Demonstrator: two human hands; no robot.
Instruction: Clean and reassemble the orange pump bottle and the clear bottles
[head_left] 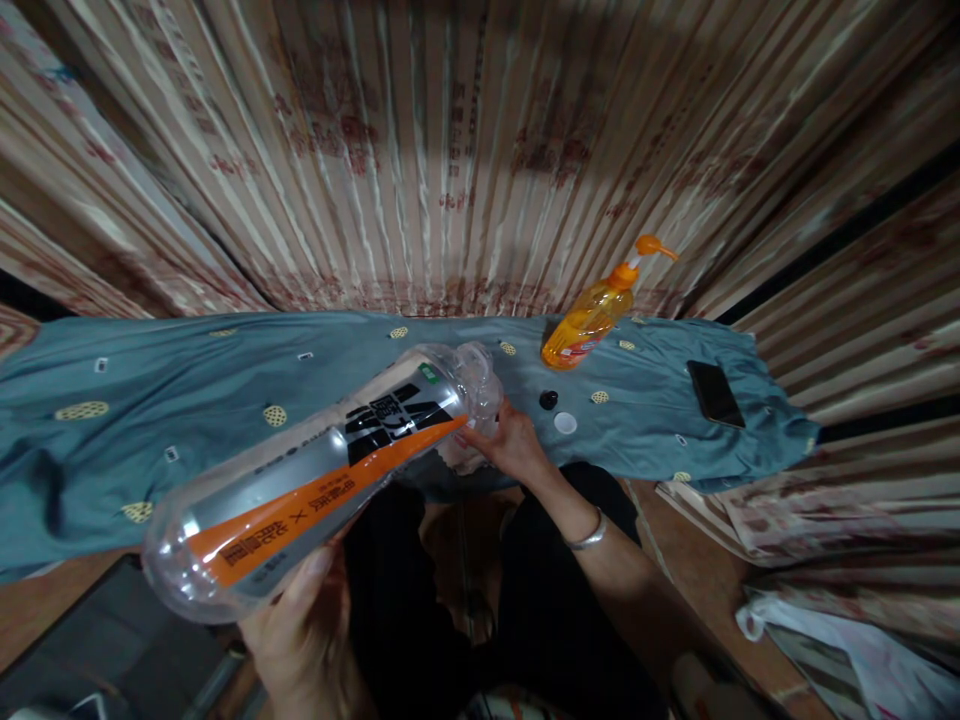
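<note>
A large clear plastic bottle (322,480) with a silver, orange and black label lies slantwise in front of me, its rounded base at the lower left. My left hand (307,620) is wrapped round its underside near that base. At the far end, my right hand (510,440) is closed at the bottle's bumpy clear shoulder (480,380); its fingertips are partly hidden. Something pale and crumpled (459,462) shows just under the right fingers, too unclear to name. To the right of that hand, a small black cap (549,400) and a white disc (565,423) rest on the cloth.
An orange pump bottle (589,325) stands toward the back of the blue-green cloth (225,370). Farther right lies a black phone (716,393). Patterned curtains (420,150) hang behind and at both sides. A white plastic bag (862,640) is at the lower right.
</note>
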